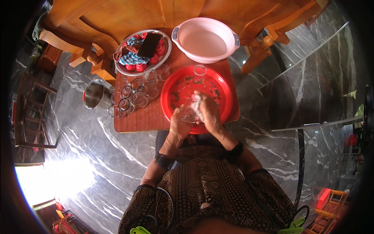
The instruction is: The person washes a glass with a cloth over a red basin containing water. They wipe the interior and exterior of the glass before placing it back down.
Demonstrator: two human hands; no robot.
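My left hand [180,122] grips a clear drinking glass [188,115] above the near part of a red plastic basin [166,99]. In my right hand [209,109] is a bunched pale cloth [197,106], pressed against the glass; how far it reaches inside cannot be told. Another clear glass [200,70] is at the basin's far rim. Several clear glasses [137,84] stand close together on the wooden table [140,124], left of the basin.
A pink basin [204,57] holding liquid stands at the table's back. Beside it, a metal tray [169,54] carries red cups [159,50], patterned cloths [133,58] and a black phone [149,45]. A metal bucket [93,94] is left of the table; a carved wooden bench [175,14] stands behind.
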